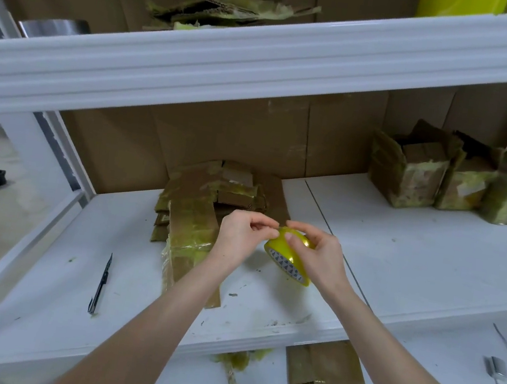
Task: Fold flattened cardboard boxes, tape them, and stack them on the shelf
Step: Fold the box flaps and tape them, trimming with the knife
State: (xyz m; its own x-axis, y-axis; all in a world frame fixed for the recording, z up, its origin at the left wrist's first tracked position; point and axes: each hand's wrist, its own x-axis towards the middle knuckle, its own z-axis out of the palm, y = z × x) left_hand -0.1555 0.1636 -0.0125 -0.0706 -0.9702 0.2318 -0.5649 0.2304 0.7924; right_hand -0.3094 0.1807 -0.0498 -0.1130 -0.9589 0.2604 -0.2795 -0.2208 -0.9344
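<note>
Both hands meet over the middle shelf [398, 259], holding a yellow tape [285, 255] just above its white surface. The right hand [318, 255] grips the tape from the side, fingers curled over its top. The left hand [242, 232] pinches thumb and forefinger together at the tape's upper edge (whether a loose end sits between them is too small to tell). Flattened cardboard [194, 213] lies in a pile just behind and left of the hands. A cutter [101, 284] lies well to the left. Folded boxes [409, 173] stand at the back right. Another flat sheet [324, 375] rests on the shelf below
</note>
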